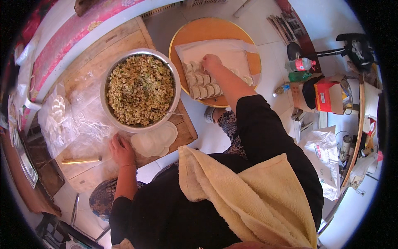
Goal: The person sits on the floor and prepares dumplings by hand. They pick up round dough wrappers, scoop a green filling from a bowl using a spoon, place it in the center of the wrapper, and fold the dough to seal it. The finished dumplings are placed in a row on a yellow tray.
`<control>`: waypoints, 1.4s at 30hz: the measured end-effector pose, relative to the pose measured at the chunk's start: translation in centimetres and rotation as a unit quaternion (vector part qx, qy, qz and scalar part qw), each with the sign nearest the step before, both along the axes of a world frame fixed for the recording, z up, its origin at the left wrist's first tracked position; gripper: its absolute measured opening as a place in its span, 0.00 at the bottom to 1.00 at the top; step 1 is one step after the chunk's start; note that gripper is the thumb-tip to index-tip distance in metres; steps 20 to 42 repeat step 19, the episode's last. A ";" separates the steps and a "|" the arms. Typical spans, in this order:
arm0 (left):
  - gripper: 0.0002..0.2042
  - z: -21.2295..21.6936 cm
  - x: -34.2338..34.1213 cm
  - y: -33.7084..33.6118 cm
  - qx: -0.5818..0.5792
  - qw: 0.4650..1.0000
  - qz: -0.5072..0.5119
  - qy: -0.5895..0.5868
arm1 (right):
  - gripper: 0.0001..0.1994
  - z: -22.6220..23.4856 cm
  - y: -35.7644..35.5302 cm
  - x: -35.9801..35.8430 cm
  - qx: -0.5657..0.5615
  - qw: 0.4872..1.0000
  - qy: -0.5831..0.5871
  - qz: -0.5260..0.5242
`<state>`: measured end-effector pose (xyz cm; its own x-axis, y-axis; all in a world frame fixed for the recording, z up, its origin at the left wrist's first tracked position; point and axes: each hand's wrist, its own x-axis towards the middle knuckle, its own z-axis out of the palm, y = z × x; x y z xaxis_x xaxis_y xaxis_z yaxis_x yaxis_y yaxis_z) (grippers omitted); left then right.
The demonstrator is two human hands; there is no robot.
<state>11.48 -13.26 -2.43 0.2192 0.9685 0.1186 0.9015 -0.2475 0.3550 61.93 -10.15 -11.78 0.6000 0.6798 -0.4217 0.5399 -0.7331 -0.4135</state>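
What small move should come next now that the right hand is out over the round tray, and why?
Probably release the dumpling and draw the right hand back. It rests at the end of the dumpling rows on the cloth-lined tray, while the left hand already touches the stacked wrappers beside the filling bowl.

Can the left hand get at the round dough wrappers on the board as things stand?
Probably yes. The left hand rests on the wooden board right beside the stack of dough wrappers, with nothing lying between them; the filling bowl sits behind.
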 end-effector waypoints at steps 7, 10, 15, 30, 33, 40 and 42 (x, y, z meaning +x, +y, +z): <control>0.13 0.1 0.5 0.2 -0.004 1.000 0.005 -0.008 | 0.14 0.7 0.7 0.8 -0.047 0.994 -0.062 0.072; 0.14 0.3 0.6 0.4 0.002 1.000 -0.002 -0.006 | 0.13 0.8 0.5 0.6 -0.020 0.994 -0.053 0.094; 0.13 0.4 0.5 0.5 0.023 1.000 -0.019 0.005 | 0.13 2.9 0.8 -0.7 -0.059 0.990 -0.027 0.123; 0.14 0.6 0.5 0.3 -0.024 1.000 0.001 -0.001 | 0.14 3.9 1.0 -1.1 -0.123 0.937 -0.220 0.241; 0.14 0.6 0.5 0.3 -0.024 1.000 0.001 -0.001 | 0.14 3.9 1.0 -1.1 -0.123 0.937 -0.220 0.241; 0.14 0.6 0.5 0.3 -0.024 1.000 0.001 -0.001 | 0.14 3.9 1.0 -1.1 -0.123 0.937 -0.220 0.241; 0.14 0.6 0.5 0.3 -0.024 1.000 0.001 -0.001 | 0.14 3.9 1.0 -1.1 -0.123 0.937 -0.220 0.241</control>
